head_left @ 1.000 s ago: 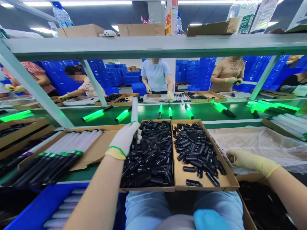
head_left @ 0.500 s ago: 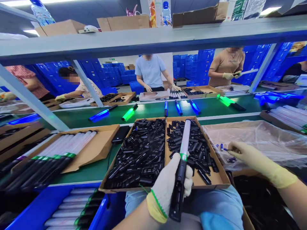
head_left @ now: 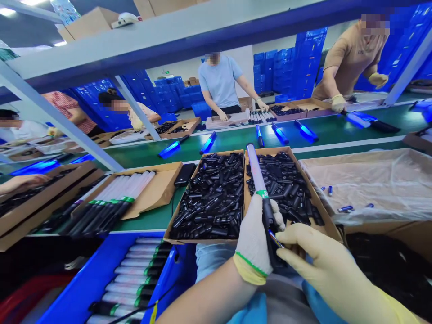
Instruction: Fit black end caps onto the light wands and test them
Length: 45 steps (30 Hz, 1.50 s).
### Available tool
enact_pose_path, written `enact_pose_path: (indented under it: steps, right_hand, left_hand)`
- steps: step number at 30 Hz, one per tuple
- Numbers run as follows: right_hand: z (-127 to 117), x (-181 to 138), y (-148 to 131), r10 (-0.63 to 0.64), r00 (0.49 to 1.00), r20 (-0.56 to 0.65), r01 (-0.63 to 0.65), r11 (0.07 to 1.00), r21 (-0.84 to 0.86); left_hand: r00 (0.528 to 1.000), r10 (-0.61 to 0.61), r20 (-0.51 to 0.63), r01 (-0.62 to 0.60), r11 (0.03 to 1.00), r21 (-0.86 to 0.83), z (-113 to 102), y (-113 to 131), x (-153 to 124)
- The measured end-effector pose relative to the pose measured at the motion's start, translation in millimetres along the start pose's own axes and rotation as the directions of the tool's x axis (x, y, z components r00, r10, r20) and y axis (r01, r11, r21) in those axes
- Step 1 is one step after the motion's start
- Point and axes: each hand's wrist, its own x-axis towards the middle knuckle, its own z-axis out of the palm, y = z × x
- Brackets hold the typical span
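My left hand (head_left: 253,238), in a white knit glove with a green-edged cuff, is closed around the black handle of a light stick (head_left: 258,175). Its clear tube points up and away, with a green band below it. An open battery compartment runs along the handle. My right hand (head_left: 324,256), in a cream rubber glove, pinches a small shiny blue battery (head_left: 276,239) against that opening. Its fingers partly hide how far in the battery sits. Several loose blue batteries (head_left: 346,209) lie in a plastic-lined tray (head_left: 364,173) at right.
Two cardboard trays (head_left: 245,216) of black plastic parts stand before me. Left of them are more light sticks (head_left: 131,191) and a blue bin (head_left: 84,274) of them. Lit blue sticks (head_left: 279,134) lie on the green conveyor (head_left: 232,139). Co-workers (head_left: 221,83) stand opposite, under an overhead shelf beam.
My right hand has moved left from the plastic-lined tray to the stick's handle, bringing a battery. My left hand still holds the stick. The view has tilted and shifted left.
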Motion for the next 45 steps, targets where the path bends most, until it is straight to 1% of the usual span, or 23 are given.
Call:
enact_pose_path:
  steps: [4, 8, 13, 15, 16, 18, 19, 20, 21, 23, 24, 27, 30, 32, 33, 34, 35, 36, 37, 38, 40, 42, 45]
  right_hand:
    - [4.4, 5.1, 0.0, -0.095, 0.995, 0.021, 0.095, 0.995, -0.017]
    - [8.3, 4.3, -8.8, -0.145, 0.989, 0.012, 0.146, 0.989, -0.032]
    - [8.3, 3.1, -28.6, -0.148, 0.974, 0.174, 0.172, 0.976, -0.132]
    - [-2.5, 11.3, -21.3, -0.153, 0.971, 0.182, 0.176, 0.977, -0.117]
    - [-12.2, 17.8, -10.6, -0.147, 0.981, 0.129, 0.163, 0.980, -0.118]
    - [-39.5, 34.6, 24.4, -0.037, 0.998, -0.052, 0.025, 0.977, -0.209]
    - [-55.4, 43.7, 46.5, 0.070, 0.984, -0.166, -0.119, 0.943, -0.311]
    - [-70.9, 52.7, 69.6, 0.271, 0.939, -0.212, -0.339, 0.832, -0.440]
    - [-84.8, 60.9, 92.1, 0.497, 0.844, -0.203, -0.516, 0.646, -0.563]
    - [-102.9, 73.6, 129.6, 0.642, 0.742, -0.192, -0.594, 0.496, -0.633]
    - [-106.7, 77.9, 143.4, 0.685, 0.709, -0.165, -0.599, 0.462, -0.654]
    - [-104.6, 85.1, 165.1, 0.732, 0.675, -0.093, -0.580, 0.448, -0.680]
    - [-103.2, 87.1, 162.1, 0.738, 0.670, -0.082, -0.565, 0.435, -0.701]
    - [-105.8, 83.8, 144.6, 0.707, 0.699, -0.105, -0.551, 0.439, -0.710]
    - [-106.3, 79.7, 130.4, 0.668, 0.736, -0.112, -0.534, 0.470, -0.703]
    - [-105.2, 73.9, 112.7, 0.593, 0.800, -0.094, -0.485, 0.547, -0.682]
    - [-102.0, 66.5, 92.2, 0.484, 0.873, -0.055, -0.400, 0.647, -0.649]
    - [-96.6, 57.9, 70.1, 0.296, 0.955, -0.007, -0.246, 0.780, -0.575]
    - [-89.3, 49.0, 47.8, 0.055, 0.996, 0.071, -0.014, 0.878, -0.479]
    - [-80.6, 40.4, 27.0, -0.152, 0.981, 0.121, 0.188, 0.897, -0.401]
    - [-62.0, 26.6, -4.4, -0.376, 0.907, 0.190, 0.420, 0.842, -0.338]
    - [-46.7, 19.2, -18.4, -0.434, 0.868, 0.239, 0.494, 0.799, -0.342]
    - [-35.5, 15.9, -17.9, -0.421, 0.878, 0.229, 0.479, 0.791, -0.381]
  left_hand:
    - [0.997, -0.062, -0.036, 0.059, 0.994, -0.090, -7.1, 4.0, -4.7]
    - [0.992, -0.124, 0.014, 0.125, 0.985, -0.119, -13.7, 6.9, -7.1]
    - [0.997, 0.070, -0.030, -0.073, 0.991, -0.110, -7.0, 13.6, -7.8]
    - [0.999, 0.048, -0.020, -0.050, 0.993, -0.105, -2.5, 17.3, -10.3]
    - [1.000, 0.010, -0.014, -0.011, 0.995, -0.098, -0.8, 19.1, -12.3]
    - [0.998, -0.064, -0.028, 0.063, 0.997, -0.048, 1.5, 22.0, -16.9]
    - [0.995, -0.086, -0.050, 0.086, 0.996, -0.009, 2.4, 22.9, -19.3]
    - [0.992, -0.106, -0.073, 0.109, 0.994, 0.033, 3.4, 23.3, -21.6]
    - [0.988, -0.125, -0.091, 0.132, 0.989, 0.069, 4.7, 23.4, -23.7]
    - [0.978, -0.181, -0.105, 0.194, 0.973, 0.128, 8.5, 22.5, -27.1]
    - [0.972, -0.210, -0.110, 0.226, 0.961, 0.159, 10.8, 21.8, -28.4]
    - [0.960, -0.252, -0.122, 0.276, 0.928, 0.250, 16.9, 20.9, -31.2]
    - [0.952, -0.289, -0.098, 0.305, 0.911, 0.277, 16.7, 21.9, -32.8]
    - [0.953, -0.294, -0.073, 0.303, 0.914, 0.272, 12.4, 22.4, -32.9]
    - [0.957, -0.285, -0.056, 0.289, 0.920, 0.264, 9.5, 22.4, -32.5]
    - [0.960, -0.278, -0.040, 0.279, 0.926, 0.254, 6.7, 22.1, -31.9]
    - [0.960, -0.277, -0.028, 0.275, 0.930, 0.243, 4.3, 21.7, -31.0]
    - [0.960, -0.278, -0.019, 0.275, 0.933, 0.230, 2.7, 21.3, -30.0]
    - [0.960, -0.279, -0.015, 0.275, 0.936, 0.218, 1.9, 21.0, -29.1]
    - [0.962, -0.273, -0.016, 0.270, 0.940, 0.209, 2.0, 20.9, -28.2]
    - [0.974, -0.224, -0.028, 0.225, 0.955, 0.193, 4.1, 21.3, -27.0]
    - [0.988, -0.151, -0.044, 0.157, 0.972, 0.175, 6.5, 22.2, -26.0]
    - [0.993, -0.091, -0.070, 0.101, 0.982, 0.159, 5.9, 23.1, -24.3]
